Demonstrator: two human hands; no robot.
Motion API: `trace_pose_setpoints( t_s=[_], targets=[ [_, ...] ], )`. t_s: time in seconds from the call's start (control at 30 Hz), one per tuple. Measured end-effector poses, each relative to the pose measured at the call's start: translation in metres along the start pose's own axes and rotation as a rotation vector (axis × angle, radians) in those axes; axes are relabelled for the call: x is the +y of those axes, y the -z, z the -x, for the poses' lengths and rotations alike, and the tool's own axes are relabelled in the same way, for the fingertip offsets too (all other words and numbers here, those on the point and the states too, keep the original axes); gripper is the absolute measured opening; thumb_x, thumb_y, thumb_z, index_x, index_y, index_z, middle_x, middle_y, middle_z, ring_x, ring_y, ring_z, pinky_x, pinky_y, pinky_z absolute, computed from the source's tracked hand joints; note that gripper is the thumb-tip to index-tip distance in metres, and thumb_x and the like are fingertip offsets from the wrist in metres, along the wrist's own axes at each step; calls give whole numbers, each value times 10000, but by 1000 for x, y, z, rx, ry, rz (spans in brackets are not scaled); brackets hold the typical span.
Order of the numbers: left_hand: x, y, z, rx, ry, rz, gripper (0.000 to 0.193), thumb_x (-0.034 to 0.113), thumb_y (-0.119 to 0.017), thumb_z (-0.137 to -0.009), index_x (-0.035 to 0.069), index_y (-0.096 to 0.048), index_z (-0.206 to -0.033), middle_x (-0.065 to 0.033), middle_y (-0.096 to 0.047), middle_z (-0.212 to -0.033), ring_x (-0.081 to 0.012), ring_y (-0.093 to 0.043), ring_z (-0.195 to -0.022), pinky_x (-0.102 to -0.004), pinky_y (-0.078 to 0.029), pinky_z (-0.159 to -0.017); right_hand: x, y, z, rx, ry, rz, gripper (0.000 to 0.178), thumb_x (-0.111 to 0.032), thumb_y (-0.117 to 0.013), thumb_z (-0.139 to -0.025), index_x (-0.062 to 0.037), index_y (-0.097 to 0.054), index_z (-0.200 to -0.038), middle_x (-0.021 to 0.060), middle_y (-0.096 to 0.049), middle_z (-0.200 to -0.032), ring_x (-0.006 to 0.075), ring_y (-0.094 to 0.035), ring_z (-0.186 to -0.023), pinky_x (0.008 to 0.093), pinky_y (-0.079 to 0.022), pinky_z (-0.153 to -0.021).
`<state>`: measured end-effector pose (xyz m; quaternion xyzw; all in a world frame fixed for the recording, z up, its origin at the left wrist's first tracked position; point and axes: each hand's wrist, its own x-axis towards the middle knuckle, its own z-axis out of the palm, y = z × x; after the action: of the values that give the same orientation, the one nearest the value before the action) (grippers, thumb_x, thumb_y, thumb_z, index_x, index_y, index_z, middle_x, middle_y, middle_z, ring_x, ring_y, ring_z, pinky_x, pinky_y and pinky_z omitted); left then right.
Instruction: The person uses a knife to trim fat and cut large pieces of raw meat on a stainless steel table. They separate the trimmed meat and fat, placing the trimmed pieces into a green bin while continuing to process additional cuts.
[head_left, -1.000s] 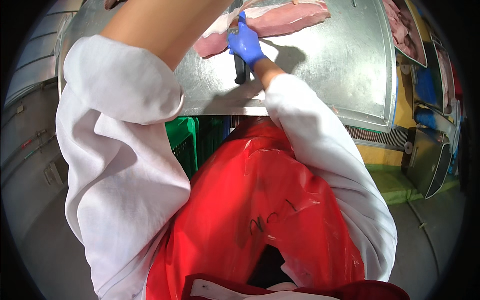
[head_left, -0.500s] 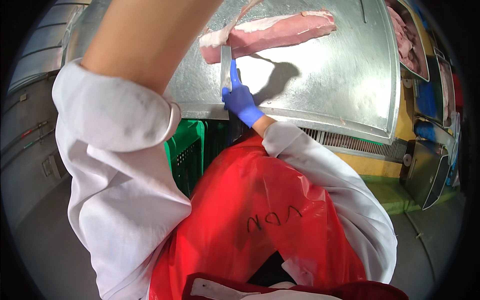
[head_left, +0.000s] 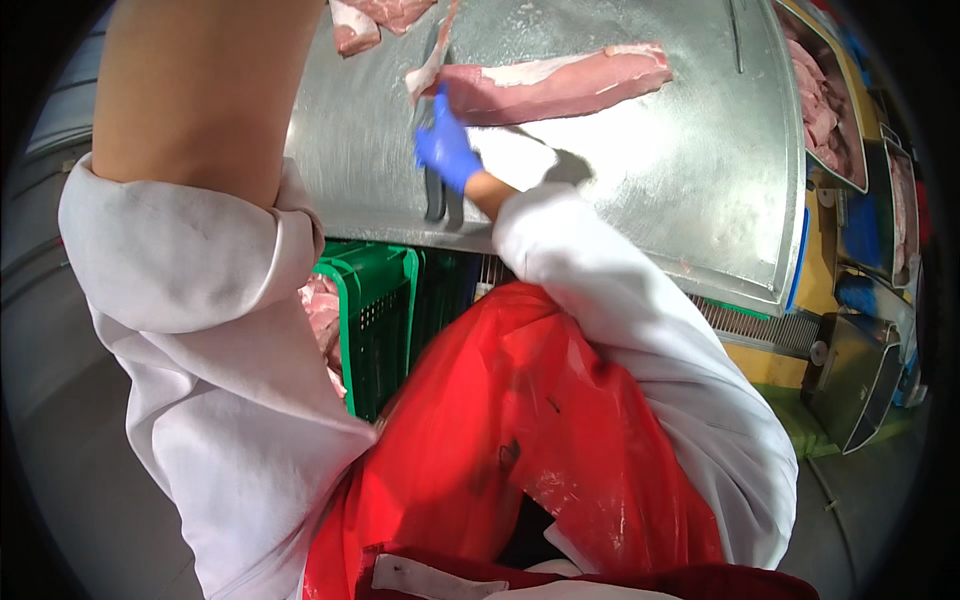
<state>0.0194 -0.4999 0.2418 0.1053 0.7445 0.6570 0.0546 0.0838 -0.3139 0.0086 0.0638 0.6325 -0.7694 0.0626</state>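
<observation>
Two trays [head_left: 848,105]: sliced meat [head_left: 815,110] | green crate [head_left: 385,335]: meat pieces [head_left: 321,320] | right grip [head_left: 445,150]: clamped on knife [head_left: 434,193] | left grip: cannot tell

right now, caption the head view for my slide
Blue-gloved right hand holds a knife at the left end of a pork loin.

Around twelve o'clock we see white-striped pink meat [head_left: 575,88], a blue glove [head_left: 447,152] and a dark knife handle [head_left: 434,198]; at nine, a hole-dotted green crate [head_left: 380,300]; at six, a red apron [head_left: 470,420].
</observation>
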Motion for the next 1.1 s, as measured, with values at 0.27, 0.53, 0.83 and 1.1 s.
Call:
trace_pose_setpoints(
  t_s=[0.27, 0.53, 0.83, 1.1],
  targets=[
    [92, -134, -21, -290, -126, -83, 77, 58, -602, -875, 32, -674, -877, -86, -646, -769, -180, -605, -678, -285, -507, -658, -55, 41, 102, -492, -66, 76, 774, -110, -534, -877, -190, -203, -1572, 134, -626, -827, 184, -621, -642, 340, -559, -603],
    [188, -398, -27, -839, -392, -154, 79, 72, -615, -877, 39, -685, -897, -81, -652, -785, -180, -607, -694, -284, -510, -675, -85, 227, 177, -185, -38, 45, 802, -133, -535, -866, -209, -174, -1578, 112, -619, -860, 170, -616, -635, 317, -554, -559],
    [254, -593, 6, -1152, -949, -249, 87, 87, -631, -880, 47, -697, -919, -75, -659, -804, -181, -609, -712, -283, -514, -694, -84, 341, 227, 215, -51, 76, 823, -129, -559, -881, -223, -144, -1584, 71, -606, -707, 131, -608, -566, 290, -538, -527],
    [119, -571, -125, -957, -602, -506, 187, 196, -654, -880, 17, -668, -831, -37, -632, -743, -98, -567, -703, -271, -471, -632, -55, 386, 243, 511, -83, 69, 862, 20, -536, -895, -222, -86, -1589, 97, -635, -813, 135, -602, -553, 284, -527, -474]
  ],
)
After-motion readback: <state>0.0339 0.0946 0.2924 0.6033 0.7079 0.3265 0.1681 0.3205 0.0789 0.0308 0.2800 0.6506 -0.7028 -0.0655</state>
